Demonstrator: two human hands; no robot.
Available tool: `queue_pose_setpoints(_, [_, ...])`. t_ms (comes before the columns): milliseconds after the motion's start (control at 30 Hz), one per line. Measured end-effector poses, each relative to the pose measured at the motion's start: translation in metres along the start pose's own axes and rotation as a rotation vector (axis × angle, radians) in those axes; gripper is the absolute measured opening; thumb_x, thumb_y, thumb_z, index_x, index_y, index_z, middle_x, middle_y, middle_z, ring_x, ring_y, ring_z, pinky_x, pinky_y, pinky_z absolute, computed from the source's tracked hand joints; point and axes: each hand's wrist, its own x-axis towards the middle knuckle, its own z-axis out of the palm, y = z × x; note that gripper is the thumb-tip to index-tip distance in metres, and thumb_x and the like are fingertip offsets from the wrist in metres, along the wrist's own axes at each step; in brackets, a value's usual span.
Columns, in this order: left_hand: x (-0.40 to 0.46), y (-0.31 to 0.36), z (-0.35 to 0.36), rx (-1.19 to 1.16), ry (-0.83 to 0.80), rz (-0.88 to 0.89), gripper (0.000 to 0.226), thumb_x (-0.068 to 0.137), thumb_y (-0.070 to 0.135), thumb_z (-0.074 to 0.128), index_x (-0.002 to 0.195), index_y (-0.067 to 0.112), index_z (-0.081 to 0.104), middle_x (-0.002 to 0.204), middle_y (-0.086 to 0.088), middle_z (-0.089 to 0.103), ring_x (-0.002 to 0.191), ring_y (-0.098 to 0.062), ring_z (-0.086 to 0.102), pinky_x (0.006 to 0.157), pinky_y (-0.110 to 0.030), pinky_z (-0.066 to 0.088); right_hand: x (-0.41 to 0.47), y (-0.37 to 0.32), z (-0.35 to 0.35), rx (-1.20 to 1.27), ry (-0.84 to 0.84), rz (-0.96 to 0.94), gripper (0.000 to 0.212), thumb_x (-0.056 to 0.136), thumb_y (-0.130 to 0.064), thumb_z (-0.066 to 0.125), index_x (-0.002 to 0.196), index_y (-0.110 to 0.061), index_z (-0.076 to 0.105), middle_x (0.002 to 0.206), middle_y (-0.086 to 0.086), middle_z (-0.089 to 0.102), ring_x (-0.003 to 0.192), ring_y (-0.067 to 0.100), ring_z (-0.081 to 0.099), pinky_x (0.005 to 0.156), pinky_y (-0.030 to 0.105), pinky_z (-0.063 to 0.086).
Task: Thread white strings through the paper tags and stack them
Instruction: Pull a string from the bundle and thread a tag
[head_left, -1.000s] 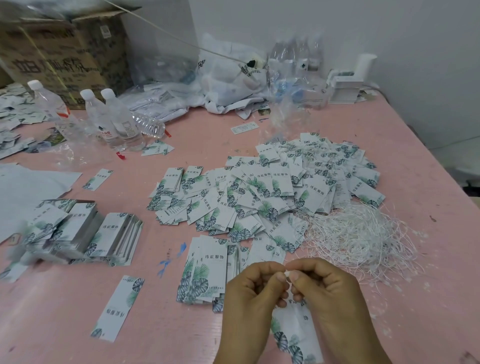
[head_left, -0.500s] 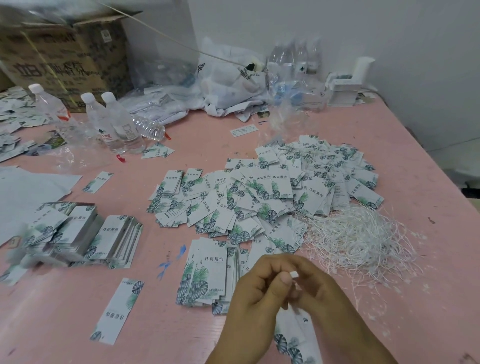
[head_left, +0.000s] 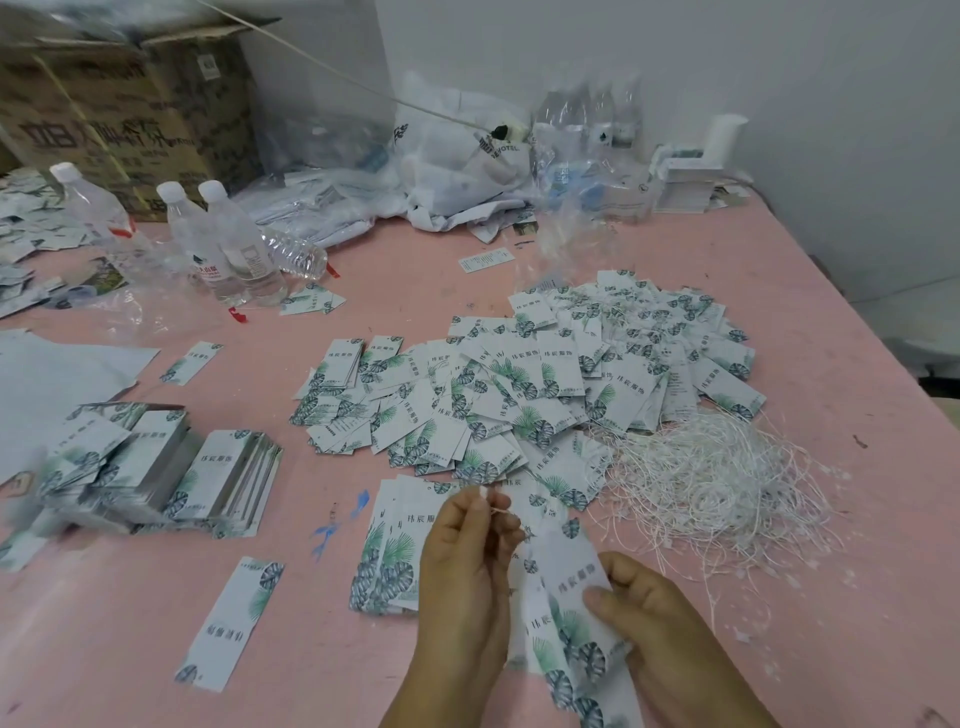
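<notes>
- Your left hand (head_left: 470, 551) pinches the end of a white string (head_left: 500, 512) between thumb and fingertips, raised above the near stack of tags (head_left: 387, 561).
- Your right hand (head_left: 660, 623) clamps a small bunch of paper tags (head_left: 563, 597) between thumb and fingers, low and close to you, just beside the left hand.
- The string looks part-way drawn through; whether it has cleared every tag in the bunch cannot be told from here.
- Risk 1: pull too sharply and the string may slip from your pinch, since only a short tip shows.
- Risk 2: loosen the right hand and the bunch could fan out, so the holes no longer line up.
- Risk 3: the loose string pile (head_left: 711, 483) lies just beside your right hand; a trailing end could snag it and drag strands along.
- Risk 4: the scattered tags (head_left: 530, 384) sit just behind the near stack, so a careless drop may mix finished with unfinished.
</notes>
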Motion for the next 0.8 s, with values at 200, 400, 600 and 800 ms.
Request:
queue_pose_setpoints(200, [-0.012,-0.043,-0.024,0.592,-0.048,0.059,0.024,0.095,0.007,0.062,0.087,0.026,0.074,0.074,-0.007,0.071,0.068,-0.013,0.064,0.064,-0.025,0.054,0.012,-0.009,0.000,0.135,0.168,-0.003,0.026,0.083,-0.002,0.055,0.107,0.001,0.066,0.101,0.028,0.070,0.078,0.034,0.071,0.060,0.039,0.059])
queue_pose_setpoints(400, [-0.015,-0.060,-0.025,0.761,-0.082,0.115,0.033,0.089,0.010,0.064,0.094,0.042,0.072,0.096,0.013,0.072,0.089,-0.005,0.067,0.081,-0.021,0.054,0.064,-0.050,0.011,-0.205,0.324,-0.059,0.017,0.096,-0.008,0.052,0.100,-0.012,0.068,0.090,0.010,0.076,0.078,0.027,0.073,0.070,0.044,0.058])
queue_pose_setpoints(600, [-0.021,-0.064,-0.031,0.878,-0.156,0.162,0.033,0.085,0.005,0.063,0.086,0.038,0.071,0.075,0.006,0.068,0.066,-0.009,0.060,0.066,-0.021,0.050,0.145,-0.109,0.021,-0.286,0.356,-0.129,0.018,0.096,-0.008,0.052,0.091,-0.019,0.065,0.100,0.007,0.068,0.075,0.020,0.063,0.067,0.037,0.054])
queue_pose_setpoints(800, [-0.016,-0.064,-0.036,0.921,-0.213,0.196,0.028,0.085,0.010,0.062,0.087,0.037,0.070,0.081,0.013,0.068,0.067,-0.006,0.060,0.066,-0.021,0.050,0.153,-0.101,0.008,-0.914,0.472,-0.388,0.035,0.099,-0.014,0.048,0.134,-0.016,0.050,0.126,0.000,0.049,0.106,0.010,0.053,0.087,0.023,0.042])
